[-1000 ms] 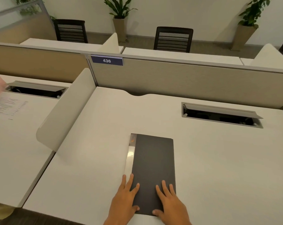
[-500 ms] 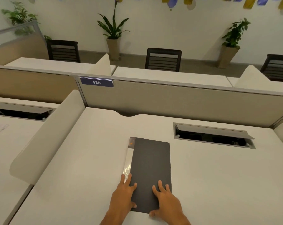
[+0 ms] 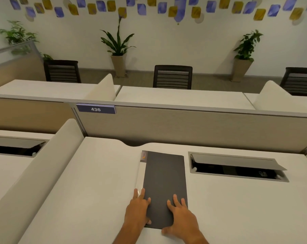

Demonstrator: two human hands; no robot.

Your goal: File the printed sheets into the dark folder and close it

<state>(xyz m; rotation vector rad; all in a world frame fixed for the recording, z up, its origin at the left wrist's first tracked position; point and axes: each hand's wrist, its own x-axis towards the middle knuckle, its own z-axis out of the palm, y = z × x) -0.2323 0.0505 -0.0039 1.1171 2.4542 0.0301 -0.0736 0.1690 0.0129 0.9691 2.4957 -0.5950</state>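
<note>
The dark folder (image 3: 164, 182) lies closed and flat on the white desk (image 3: 78, 199), its long side running away from me. A pale, shiny strip shows along its left edge. My left hand (image 3: 137, 210) rests flat on the folder's near left corner, fingers spread. My right hand (image 3: 181, 217) presses flat on the near right corner, thumb at the front edge. No loose printed sheets are visible on this desk.
An open cable hatch (image 3: 237, 167) sits in the desk right of the folder. A curved white divider (image 3: 43, 164) borders the left side, a beige partition (image 3: 184, 127) with a "436" label (image 3: 95, 109) stands behind. Chairs and potted plants line the far wall.
My view has tilted upward, so the folder and hands sit lower in the frame and the neighbouring desk's paper has left the view. Both hands stay flat on the folder.
</note>
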